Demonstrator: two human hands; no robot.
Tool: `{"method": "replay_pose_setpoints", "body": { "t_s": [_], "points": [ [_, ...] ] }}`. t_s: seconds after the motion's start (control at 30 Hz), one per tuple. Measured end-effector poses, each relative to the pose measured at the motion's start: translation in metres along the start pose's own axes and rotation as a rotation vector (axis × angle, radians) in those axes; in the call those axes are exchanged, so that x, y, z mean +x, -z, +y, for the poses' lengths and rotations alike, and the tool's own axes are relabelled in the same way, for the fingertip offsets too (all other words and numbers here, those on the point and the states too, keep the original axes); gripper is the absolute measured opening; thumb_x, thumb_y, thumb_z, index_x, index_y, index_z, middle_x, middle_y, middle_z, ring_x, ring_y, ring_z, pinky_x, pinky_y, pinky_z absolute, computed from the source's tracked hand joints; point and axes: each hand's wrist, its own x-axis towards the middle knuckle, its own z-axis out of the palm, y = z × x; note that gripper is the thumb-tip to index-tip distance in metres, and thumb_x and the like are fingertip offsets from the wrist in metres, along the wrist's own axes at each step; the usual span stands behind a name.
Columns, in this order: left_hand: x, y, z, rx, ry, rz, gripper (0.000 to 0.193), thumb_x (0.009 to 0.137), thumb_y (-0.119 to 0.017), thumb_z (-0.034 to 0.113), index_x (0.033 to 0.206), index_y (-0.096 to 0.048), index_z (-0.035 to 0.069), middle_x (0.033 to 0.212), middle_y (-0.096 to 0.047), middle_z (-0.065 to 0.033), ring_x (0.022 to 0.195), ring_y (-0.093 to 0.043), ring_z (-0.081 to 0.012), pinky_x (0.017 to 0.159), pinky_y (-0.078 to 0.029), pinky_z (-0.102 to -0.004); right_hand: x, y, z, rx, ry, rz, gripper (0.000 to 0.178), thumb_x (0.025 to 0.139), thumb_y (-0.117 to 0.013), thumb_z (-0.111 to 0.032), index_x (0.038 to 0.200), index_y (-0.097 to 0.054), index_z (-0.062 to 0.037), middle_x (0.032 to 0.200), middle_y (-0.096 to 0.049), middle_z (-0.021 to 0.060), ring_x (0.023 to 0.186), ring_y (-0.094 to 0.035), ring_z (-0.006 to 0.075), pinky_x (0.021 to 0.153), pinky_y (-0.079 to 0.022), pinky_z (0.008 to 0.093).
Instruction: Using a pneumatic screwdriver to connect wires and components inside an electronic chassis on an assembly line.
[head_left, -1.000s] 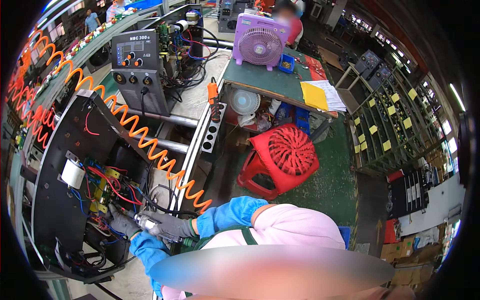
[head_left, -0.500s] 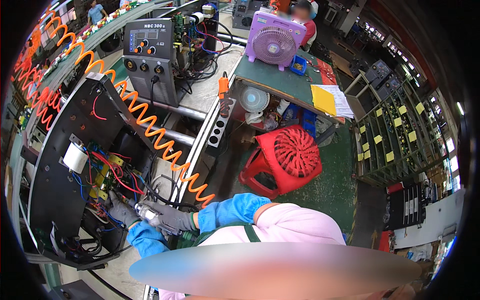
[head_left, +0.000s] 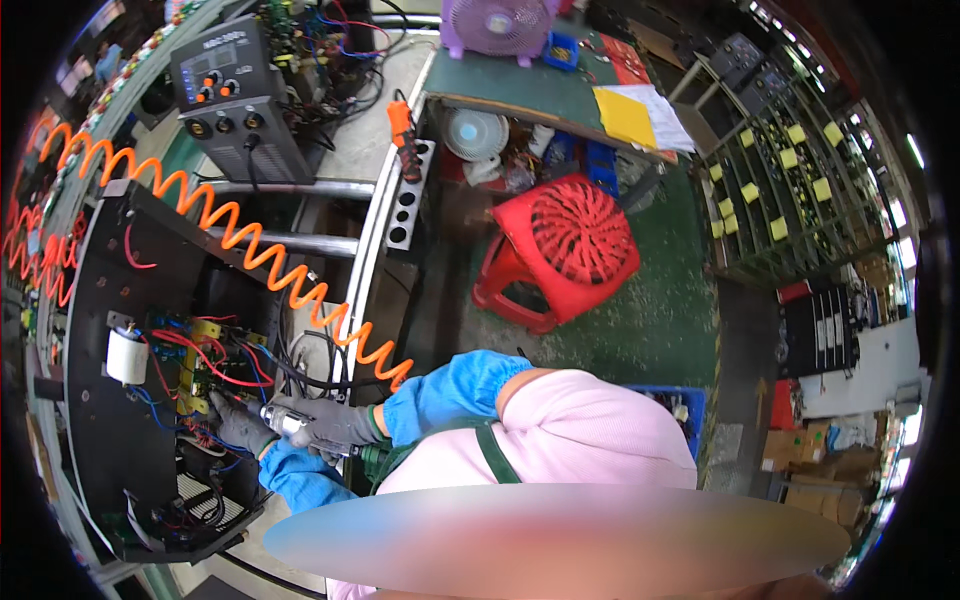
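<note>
My right hand [head_left: 340, 422], in a grey glove, is wrapped round a silver power screwdriver [head_left: 284, 418] whose tip points left into an open black machine housing [head_left: 105, 400]. Just beyond that tip is my left hand [head_left: 240, 426], also gloved. Its fingers are bent together at the lower edge of a circuit board [head_left: 203, 365] with yellow brackets; what they pinch, if anything, is too small to make out. Red wires [head_left: 235, 378] loop over the board. A white cylindrical part [head_left: 127, 356] stands on the housing's panel beside it.
An orange coiled hose [head_left: 240, 238] stretches across the housing toward my right arm. Behind stands a grey welding machine [head_left: 240, 110]. A socket strip [head_left: 404, 205] runs along the bench edge. To the right are a red stool [head_left: 570, 245], a green-topped table [head_left: 520, 95] and a shelf rack [head_left: 790, 190].
The whole view has shifted, so the bench, fan and stool sit higher and farther left. Both hands stay at the circuit board, with the screwdriver still in the right one.
</note>
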Motion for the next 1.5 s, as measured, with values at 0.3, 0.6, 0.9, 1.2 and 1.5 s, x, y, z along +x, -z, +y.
{"method": "replay_pose_setpoints", "body": {
  "t_s": [0.3,0.6,0.9,1.2,1.5],
  "points": [
    [0.004,0.013,-0.005,-0.025,-0.022,0.001,0.026,0.087,-0.062,0.024,0.093,-0.063,-0.001,0.089,-0.064,-0.0076,0.076,-0.055,-0.0171,0.07,-0.043,-0.0295,0.011,-0.005,0.017,-0.005,0.065,-0.035,0.076,0.078,-0.061,-0.018,0.143,-0.022,-0.019,0.078,-0.053,0.0071,0.059,-0.055,0.0148,0.047,-0.049,0.0297],
    [0.006,0.015,-0.008,0.071,-0.158,-0.018,0.029,0.085,-0.063,0.022,0.101,-0.063,-0.002,0.099,-0.065,-0.0104,0.085,-0.058,-0.0206,0.076,-0.045,-0.0311,0.017,-0.001,0.021,-0.129,0.02,-0.019,0.079,0.076,-0.062,-0.019,0.143,-0.022,-0.0175,0.095,-0.056,0.008,0.067,-0.056,0.0137,0.053,-0.05,0.0284],
    [-0.006,0.006,0.007,0.092,-0.022,0.019,0.035,0.085,-0.063,0.028,0.102,-0.061,-0.003,0.101,-0.064,-0.0116,0.083,-0.058,-0.0223,0.074,-0.044,-0.0325,0.006,-0.003,0.003,-0.133,-0.004,-0.018,0.077,0.077,-0.061,-0.016,0.143,-0.021,-0.0214,0.092,-0.056,0.0067,0.063,-0.058,0.0145,0.051,-0.051,0.0281],
    [0.007,0.009,-0.01,-0.015,-0.105,0.001,0.023,0.087,-0.061,0.021,0.096,-0.062,0.0,0.093,-0.065,-0.0066,0.081,-0.059,-0.017,0.072,-0.044,-0.0282,0.008,-0.004,0.005,-0.144,0.072,0.01,0.07,0.076,-0.062,-0.016,0.138,-0.031,-0.0146,0.089,-0.056,0.0065,0.068,-0.056,0.0137,0.058,-0.049,0.0273],
    [0.011,0.012,-0.022,0.061,-0.257,0.016,0.023,0.085,-0.063,0.017,0.099,-0.064,-0.001,0.095,-0.066,-0.0081,0.082,-0.06,-0.0178,0.075,-0.046,-0.0301,0.03,0.011,0.04,-0.044,0.195,0.002,0.076,0.076,-0.063,-0.011,0.142,-0.026,-0.0137,0.095,-0.057,0.0077,0.075,-0.055,0.0144,0.066,-0.049,0.0279]
  ]
}}
